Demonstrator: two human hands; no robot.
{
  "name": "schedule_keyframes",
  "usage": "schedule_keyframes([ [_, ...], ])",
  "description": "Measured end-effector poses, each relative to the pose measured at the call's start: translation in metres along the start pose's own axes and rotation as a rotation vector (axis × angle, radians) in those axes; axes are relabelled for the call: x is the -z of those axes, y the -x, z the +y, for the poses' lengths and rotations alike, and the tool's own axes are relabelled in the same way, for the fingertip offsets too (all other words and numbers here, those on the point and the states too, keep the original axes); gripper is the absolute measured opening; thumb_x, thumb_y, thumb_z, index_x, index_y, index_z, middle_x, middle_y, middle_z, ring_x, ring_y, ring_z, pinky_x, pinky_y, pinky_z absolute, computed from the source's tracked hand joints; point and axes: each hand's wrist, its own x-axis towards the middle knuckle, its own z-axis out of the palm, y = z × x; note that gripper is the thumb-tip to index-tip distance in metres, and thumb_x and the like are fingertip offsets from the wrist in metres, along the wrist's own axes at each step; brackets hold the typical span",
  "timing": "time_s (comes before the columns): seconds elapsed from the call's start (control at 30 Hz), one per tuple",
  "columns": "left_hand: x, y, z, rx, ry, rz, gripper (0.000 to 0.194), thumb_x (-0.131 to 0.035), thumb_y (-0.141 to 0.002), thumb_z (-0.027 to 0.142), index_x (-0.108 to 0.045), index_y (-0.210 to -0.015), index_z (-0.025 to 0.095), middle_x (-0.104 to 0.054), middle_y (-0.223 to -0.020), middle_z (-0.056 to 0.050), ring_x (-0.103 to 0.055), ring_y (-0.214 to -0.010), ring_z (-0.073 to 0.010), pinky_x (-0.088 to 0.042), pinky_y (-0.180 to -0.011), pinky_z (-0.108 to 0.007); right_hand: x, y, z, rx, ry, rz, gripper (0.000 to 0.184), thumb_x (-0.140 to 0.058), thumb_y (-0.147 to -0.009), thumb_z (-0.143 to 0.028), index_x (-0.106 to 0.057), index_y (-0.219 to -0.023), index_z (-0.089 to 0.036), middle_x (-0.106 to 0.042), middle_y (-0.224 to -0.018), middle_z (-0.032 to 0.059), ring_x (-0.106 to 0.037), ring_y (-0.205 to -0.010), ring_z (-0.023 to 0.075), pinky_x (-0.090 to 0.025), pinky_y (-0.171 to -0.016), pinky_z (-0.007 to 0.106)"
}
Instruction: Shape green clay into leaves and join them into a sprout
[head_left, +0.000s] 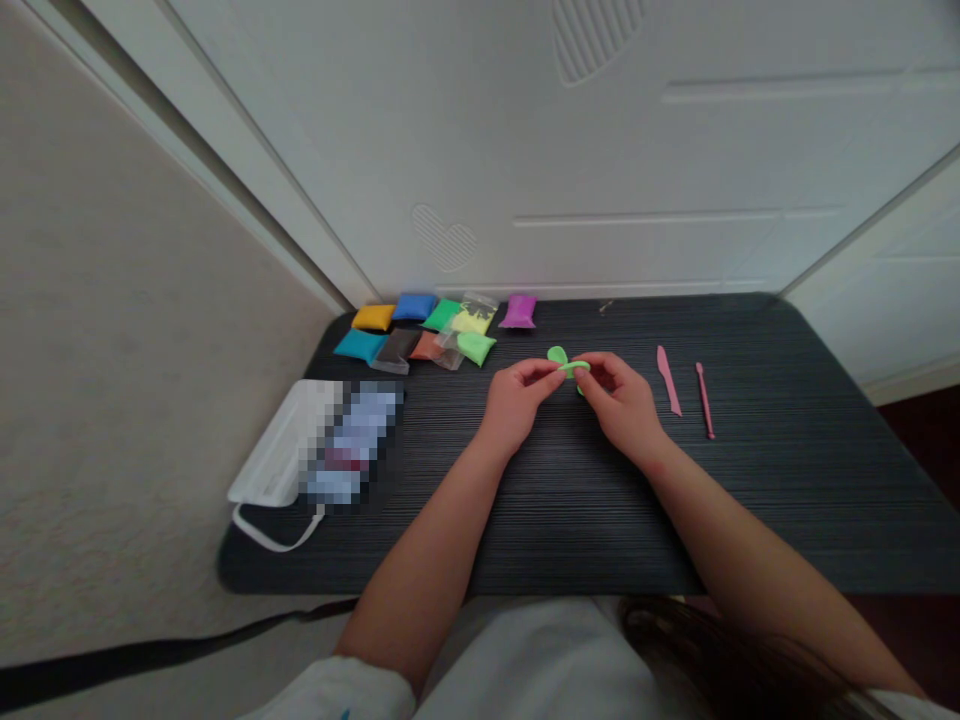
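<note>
Between the fingertips of both hands is a thin strip of light green modelling clay [574, 368]. My left hand [516, 404] pinches its left end between thumb and fingers. On the other end, my right hand [619, 402] is closed in a similar pinch. Just behind the strip shows a rounded lobe of the same green clay [556, 354]; whether it joins the strip I cannot tell. A little more green peeks out below, by the right thumb, mostly hidden. To the right of my right hand lie a pink plastic clay knife [668, 381] and a thin pink modelling stick [705, 401].
Along the back left of the dark table [555, 520] lie several coloured clay packets, among them blue [414, 306], orange-yellow [373, 317] and purple [518, 311]. A blurred-out phone [352, 445] on a white cable [274, 545] rests beside a white case-like object [285, 445]. A white panel [600, 180] rises behind.
</note>
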Motion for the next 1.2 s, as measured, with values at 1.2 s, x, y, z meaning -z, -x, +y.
schedule_keyframes([
  [1.2,-0.0008,0.0036,0.0001,-0.121,-0.255,0.028,0.020,-0.054,-0.072,0.036,-0.061,-0.075,0.017,-0.061,-0.071,0.000,-0.054,-0.065,-0.0120,-0.042,-0.064,-0.024,-0.0004,0.0003,0.0001,0.061,0.095,0.066,0.019,-0.048,-0.079,-0.031,-0.058,-0.091,-0.020,-0.060,-0.081,0.0028,-0.055,-0.070,0.0141,-0.045,-0.066,0.029],
])
